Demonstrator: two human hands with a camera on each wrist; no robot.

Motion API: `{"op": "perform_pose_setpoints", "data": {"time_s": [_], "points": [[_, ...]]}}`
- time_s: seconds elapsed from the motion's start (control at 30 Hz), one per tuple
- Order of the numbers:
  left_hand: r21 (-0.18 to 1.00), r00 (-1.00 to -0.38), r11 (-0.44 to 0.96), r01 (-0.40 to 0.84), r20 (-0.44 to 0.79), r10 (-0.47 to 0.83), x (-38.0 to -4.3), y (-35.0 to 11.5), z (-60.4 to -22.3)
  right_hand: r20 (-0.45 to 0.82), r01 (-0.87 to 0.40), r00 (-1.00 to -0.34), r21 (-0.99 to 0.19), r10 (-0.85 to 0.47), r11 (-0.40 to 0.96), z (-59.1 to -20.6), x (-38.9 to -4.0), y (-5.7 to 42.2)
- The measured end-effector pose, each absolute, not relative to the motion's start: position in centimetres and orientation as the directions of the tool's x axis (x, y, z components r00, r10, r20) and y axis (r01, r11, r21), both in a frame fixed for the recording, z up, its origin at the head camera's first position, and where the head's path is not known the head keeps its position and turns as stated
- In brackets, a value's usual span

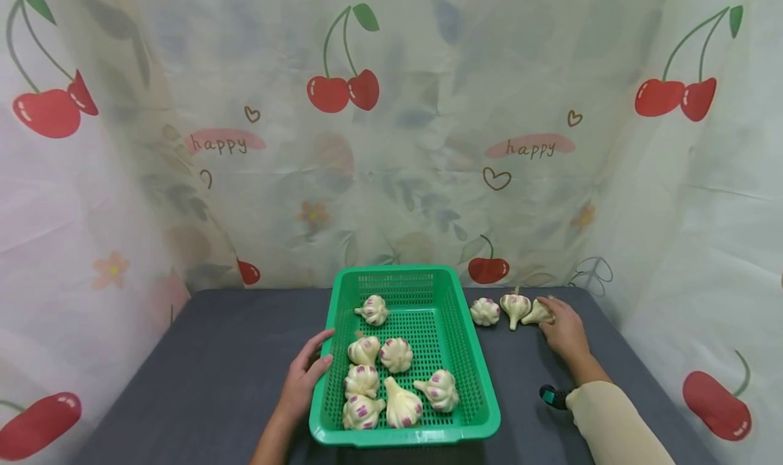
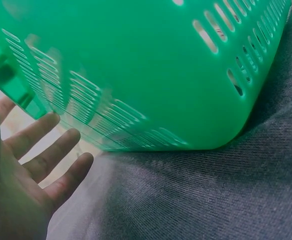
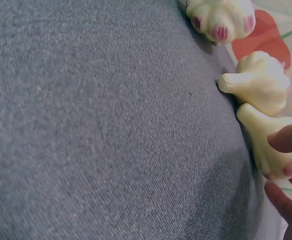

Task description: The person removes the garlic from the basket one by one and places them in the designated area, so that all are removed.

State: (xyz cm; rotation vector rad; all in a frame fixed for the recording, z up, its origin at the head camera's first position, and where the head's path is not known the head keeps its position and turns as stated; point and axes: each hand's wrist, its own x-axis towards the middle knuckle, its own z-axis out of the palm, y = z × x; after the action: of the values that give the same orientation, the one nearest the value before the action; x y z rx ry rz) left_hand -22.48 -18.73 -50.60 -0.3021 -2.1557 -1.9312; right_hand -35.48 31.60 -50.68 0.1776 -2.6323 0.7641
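A green plastic basket (image 1: 405, 439) stands on the dark cloth with several garlic bulbs (image 1: 396, 355) inside, mostly along its left and front. My left hand (image 1: 304, 373) is at the basket's left side; in the left wrist view its fingers (image 2: 60, 150) are spread and fairly straight beside the slotted wall. Right of the basket, my right hand (image 1: 564, 332) holds the rightmost garlic bulb (image 1: 537, 313) where it lies, fingers and thumb around it. In the right wrist view, that hand (image 3: 291, 170) is partly cut off by the frame edge.
Two more garlic bulbs lie in the same row, a middle one (image 1: 515, 306) touching or nearly touching the held one, and another (image 1: 485, 312) nearer the basket. A curtain (image 1: 404, 200) with printed cherries encloses the table (image 1: 245, 356) behind and on both sides.
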Motion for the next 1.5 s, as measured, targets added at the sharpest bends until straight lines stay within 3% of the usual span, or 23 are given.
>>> {"op": "perform_pose_setpoints", "data": {"time_s": [0.5, 0.97, 1.5], "points": [[0.925, -0.932, 0.120, 0.360, 0.362, 0.008, -22.7, -18.8, -51.1, 0.454, -0.162, -0.881, -0.552, 0.132, 0.818, -49.7, -34.9, 31.6], [0.918, -0.928, 0.138, 0.371, 0.373, 0.017, -22.7, -18.7, -51.0, 0.344, -0.053, -0.908, -0.662, 0.240, 0.747, -44.9, -36.2, 28.7], [0.924, -0.934, 0.144, 0.354, 0.356, 0.015, -22.7, -18.7, -50.9, 0.262, -0.140, -0.950, -0.844, 0.171, 0.517, -41.8, -37.1, 22.8]]}}
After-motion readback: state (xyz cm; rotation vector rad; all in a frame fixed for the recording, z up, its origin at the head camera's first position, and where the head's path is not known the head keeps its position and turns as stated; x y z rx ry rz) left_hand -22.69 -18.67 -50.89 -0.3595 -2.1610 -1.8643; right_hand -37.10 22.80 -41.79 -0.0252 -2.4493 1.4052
